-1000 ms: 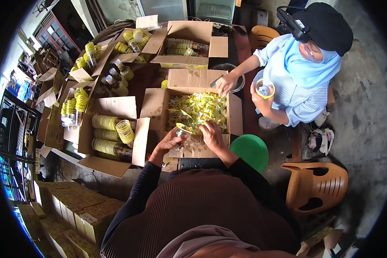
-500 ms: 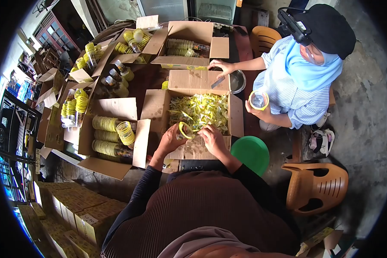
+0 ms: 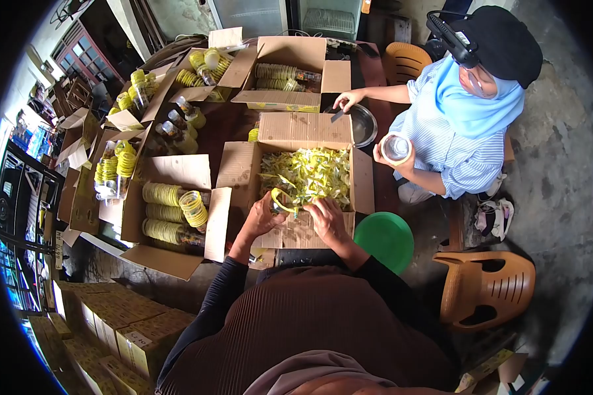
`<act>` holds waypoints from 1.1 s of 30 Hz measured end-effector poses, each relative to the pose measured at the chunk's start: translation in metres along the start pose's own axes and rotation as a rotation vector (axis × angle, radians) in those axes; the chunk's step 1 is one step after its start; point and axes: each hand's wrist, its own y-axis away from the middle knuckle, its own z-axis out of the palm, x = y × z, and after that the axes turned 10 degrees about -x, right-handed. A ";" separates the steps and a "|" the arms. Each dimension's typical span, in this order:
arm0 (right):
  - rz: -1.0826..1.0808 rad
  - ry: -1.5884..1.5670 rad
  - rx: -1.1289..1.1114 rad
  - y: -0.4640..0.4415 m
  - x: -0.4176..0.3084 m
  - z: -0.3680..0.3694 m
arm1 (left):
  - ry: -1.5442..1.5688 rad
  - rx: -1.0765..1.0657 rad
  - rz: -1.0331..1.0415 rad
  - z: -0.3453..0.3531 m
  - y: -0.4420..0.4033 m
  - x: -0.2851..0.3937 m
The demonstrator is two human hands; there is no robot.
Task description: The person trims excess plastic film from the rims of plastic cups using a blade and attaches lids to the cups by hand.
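My left hand (image 3: 260, 217) is wrapped round a clear plastic cup (image 3: 277, 205) with a yellow rim, tilted over the near edge of an open carton. A strip of the yellow rim (image 3: 291, 209) hangs loose from the cup on its right side. Close to that strip, my right hand (image 3: 328, 218) has its fingers pinched together; what they hold is too small to make out. Beneath and beyond both hands, the carton (image 3: 303, 125) contains a heap of yellow and whitish scraps (image 3: 306, 172).
Across the right corner, a co-worker (image 3: 441, 125) holds a cup (image 3: 396, 149) and a small blade (image 3: 337, 116) near a metal bowl (image 3: 362, 125). Cartons of stacked yellow-rimmed cups (image 3: 165, 212) line the left. A green round basin (image 3: 383, 242) and an orange chair (image 3: 487, 289) are at right.
The yellow strip now hangs away from my cup. My right hand has shifted slightly right and down. The co-worker's blade hand moved right over the bowl, and their cup tilted more upright.
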 end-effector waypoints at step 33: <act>0.597 -0.824 0.080 0.013 0.015 0.020 | -0.147 0.260 -0.073 0.018 -0.005 0.014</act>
